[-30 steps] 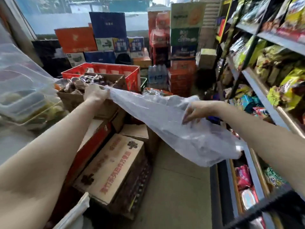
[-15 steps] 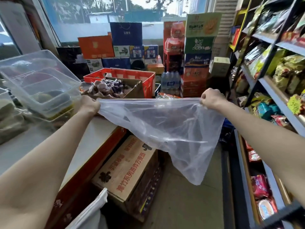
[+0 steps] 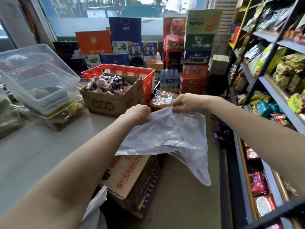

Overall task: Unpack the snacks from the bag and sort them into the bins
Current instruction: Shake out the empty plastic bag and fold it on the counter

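A thin clear plastic bag (image 3: 168, 138) hangs limp and looks empty in front of me, above the aisle floor. My left hand (image 3: 137, 113) grips its top edge on the left. My right hand (image 3: 184, 102) pinches the top edge on the right, close beside the left hand. An open cardboard box (image 3: 113, 100) full of small wrapped snacks (image 3: 107, 85) stands on the grey counter (image 3: 41, 146) just beyond my hands. Stacked clear plastic bins (image 3: 38, 76) with snacks inside sit at the counter's left.
A red crate (image 3: 132, 71) stands behind the cardboard box. Sealed cartons (image 3: 130, 176) lie on the floor under the bag. Snack shelves (image 3: 272, 80) line the right side. Stacked boxes and bottled water (image 3: 170, 78) fill the back by the window.
My hands have come together from a wide spread, so the bag's top edge is bunched between them. The bag now hangs lower and nearer the counter edge.
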